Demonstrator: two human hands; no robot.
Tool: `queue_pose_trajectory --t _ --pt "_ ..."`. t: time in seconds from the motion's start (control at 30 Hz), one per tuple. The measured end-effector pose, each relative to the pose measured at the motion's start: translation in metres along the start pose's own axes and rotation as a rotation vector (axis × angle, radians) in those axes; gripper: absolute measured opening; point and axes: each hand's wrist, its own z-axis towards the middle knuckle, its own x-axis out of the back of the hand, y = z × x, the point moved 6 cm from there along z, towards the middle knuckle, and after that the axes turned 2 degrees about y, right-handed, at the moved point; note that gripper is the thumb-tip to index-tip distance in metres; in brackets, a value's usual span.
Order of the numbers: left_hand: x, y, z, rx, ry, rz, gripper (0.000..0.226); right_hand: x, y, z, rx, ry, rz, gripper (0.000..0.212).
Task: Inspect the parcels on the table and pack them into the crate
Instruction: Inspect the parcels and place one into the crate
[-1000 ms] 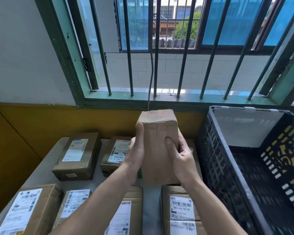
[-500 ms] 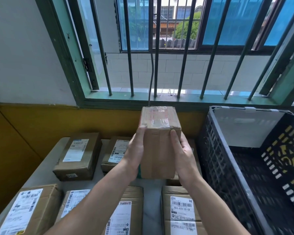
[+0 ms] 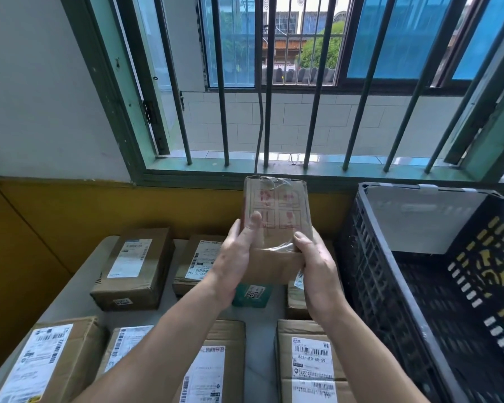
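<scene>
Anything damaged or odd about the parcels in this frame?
The held parcel looks slightly worn: its clear tape is wrinkled along the top edge and the top left corner seems dented. The left hand and right hand grip its lower half. The other parcels show no visible damage.

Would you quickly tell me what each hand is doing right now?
Left hand: grips the cardboard parcel, held above the table.
Right hand: grips the same parcel.

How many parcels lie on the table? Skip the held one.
8. Near row: left parcel, second parcel, third parcel, right parcel. Far row: left box, middle box, green box, fourth box behind right hand. Arms may hide others.
</scene>
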Motion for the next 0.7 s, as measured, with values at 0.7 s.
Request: queue_pose_trajectory --t 0.7 --pt "0.003 0.004 -0.005 -0.037 -0.015 0.033 0.082 -0.002 0.011 -0.003 -0.015 -0.033 -0.023 0.057"
